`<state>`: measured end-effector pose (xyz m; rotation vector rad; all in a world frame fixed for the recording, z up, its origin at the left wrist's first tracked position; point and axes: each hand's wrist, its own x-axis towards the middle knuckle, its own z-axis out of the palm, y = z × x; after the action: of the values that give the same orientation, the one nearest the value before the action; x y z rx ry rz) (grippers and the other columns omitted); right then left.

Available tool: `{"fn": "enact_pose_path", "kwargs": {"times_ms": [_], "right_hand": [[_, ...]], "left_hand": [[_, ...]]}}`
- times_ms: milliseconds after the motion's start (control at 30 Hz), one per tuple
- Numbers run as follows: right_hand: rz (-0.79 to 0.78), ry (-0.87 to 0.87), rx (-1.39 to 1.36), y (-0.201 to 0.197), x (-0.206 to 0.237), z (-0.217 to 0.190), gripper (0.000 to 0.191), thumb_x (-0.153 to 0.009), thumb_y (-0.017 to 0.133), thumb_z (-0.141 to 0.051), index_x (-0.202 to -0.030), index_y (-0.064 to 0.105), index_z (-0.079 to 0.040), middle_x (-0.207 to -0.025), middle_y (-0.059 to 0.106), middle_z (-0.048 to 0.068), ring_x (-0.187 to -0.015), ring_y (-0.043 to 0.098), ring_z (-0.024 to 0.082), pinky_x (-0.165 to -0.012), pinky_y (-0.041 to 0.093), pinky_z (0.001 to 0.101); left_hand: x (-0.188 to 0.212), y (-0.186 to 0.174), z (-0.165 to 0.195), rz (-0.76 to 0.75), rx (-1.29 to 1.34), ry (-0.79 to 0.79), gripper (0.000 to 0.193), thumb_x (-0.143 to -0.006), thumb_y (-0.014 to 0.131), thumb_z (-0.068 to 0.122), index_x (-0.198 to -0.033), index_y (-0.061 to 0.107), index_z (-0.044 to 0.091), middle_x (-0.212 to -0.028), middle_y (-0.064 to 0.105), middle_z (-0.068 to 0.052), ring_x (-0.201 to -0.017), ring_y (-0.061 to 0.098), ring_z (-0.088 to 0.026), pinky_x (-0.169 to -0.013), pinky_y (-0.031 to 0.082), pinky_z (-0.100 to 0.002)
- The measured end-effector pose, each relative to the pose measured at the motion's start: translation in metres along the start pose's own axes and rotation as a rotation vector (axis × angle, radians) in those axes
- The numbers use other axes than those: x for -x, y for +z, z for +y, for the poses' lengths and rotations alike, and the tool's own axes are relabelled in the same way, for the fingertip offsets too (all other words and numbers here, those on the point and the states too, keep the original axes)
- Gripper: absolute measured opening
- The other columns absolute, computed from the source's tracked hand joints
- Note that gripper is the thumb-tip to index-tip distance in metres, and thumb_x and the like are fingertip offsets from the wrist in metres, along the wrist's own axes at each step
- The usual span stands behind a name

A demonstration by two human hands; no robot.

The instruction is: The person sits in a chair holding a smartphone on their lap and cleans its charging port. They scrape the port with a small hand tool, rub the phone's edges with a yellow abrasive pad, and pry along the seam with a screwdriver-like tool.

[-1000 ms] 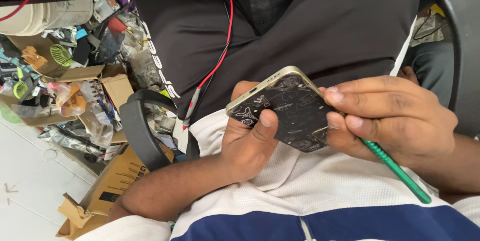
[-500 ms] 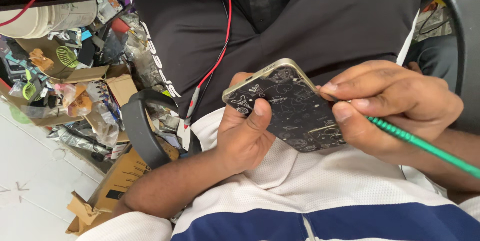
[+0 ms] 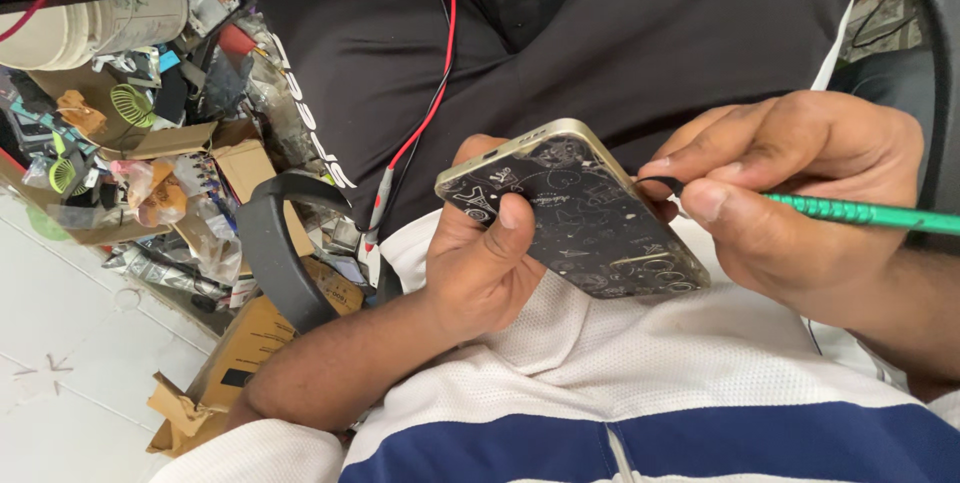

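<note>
Cluttered workshop floor at left, heaped with cardboard boxes [image 3: 250, 168], plastic wrappers and small parts; white floor tiles [image 3: 70, 343] below the heap. Seen from above, over a lap in dark trousers [image 3: 620, 33] and a white shirt with a blue stripe [image 3: 640, 413]. Left hand [image 3: 480, 253] clasped around a phone [image 3: 575, 213], thumb pressed flat on its dark patterned back near the lower left edge, fingers hidden beneath. Phone held tilted above the lap, gold-coloured frame showing along the top and left edges, camera end toward the lower right. Right hand [image 3: 790, 193] pinched around a green tool [image 3: 860, 213], thumb and forefinger gripping close to its dark tip. Tip set against the phone's right edge, close to the upper corner; exact contact hard to make out. Green ribbed handle running out to the right past the wrist. Red and black wires [image 3: 430, 103] trailing down across the dark trousers to a probe near the left forearm. Black curved band [image 3: 275, 253] standing just beside that forearm, against the boxes. Pale cylindrical container [image 3: 100, 28] lying at upper left, beneath a dark ledge.
</note>
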<state>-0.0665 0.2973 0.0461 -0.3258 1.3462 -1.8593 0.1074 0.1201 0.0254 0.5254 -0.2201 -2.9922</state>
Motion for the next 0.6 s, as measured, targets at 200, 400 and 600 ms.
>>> {"fn": "enact_pose_path", "kwargs": {"times_ms": [200,400,600], "right_hand": [[-0.2,-0.334,0.479,0.006,-0.017,-0.017,0.021,-0.085,0.074,0.003,-0.097,0.059,-0.005,-0.1,0.071,0.019,-0.104,0.076,0.026,-0.087,0.068,0.0382],[-0.42,-0.853,0.853,0.021,-0.041,-0.026,0.039,-0.08,0.089,-0.01,-0.108,0.062,-0.002,-0.111,0.07,0.017,-0.104,0.074,0.03,-0.079,0.063,0.039],[-0.451,-0.428,0.741,0.022,-0.036,-0.042,0.033,-0.082,0.083,-0.003,-0.104,0.058,-0.002,-0.102,0.071,0.016,-0.103,0.073,0.031,-0.083,0.066,0.037]], "left_hand": [[0.005,-0.002,-0.004,-0.013,-0.063,0.041,0.016,-0.12,0.053,0.017,-0.133,0.048,0.008,-0.132,0.065,-0.008,-0.127,0.063,-0.015,-0.112,0.049,-0.035],[0.009,0.007,-0.006,-0.026,-0.247,0.111,0.025,-0.115,0.058,0.02,-0.137,0.047,0.014,-0.137,0.061,-0.008,-0.134,0.059,-0.02,-0.118,0.046,-0.038],[0.006,0.007,-0.006,-0.089,-0.291,0.163,0.028,-0.115,0.057,0.018,-0.141,0.047,0.016,-0.139,0.064,-0.008,-0.133,0.062,-0.019,-0.115,0.05,-0.037]]}}
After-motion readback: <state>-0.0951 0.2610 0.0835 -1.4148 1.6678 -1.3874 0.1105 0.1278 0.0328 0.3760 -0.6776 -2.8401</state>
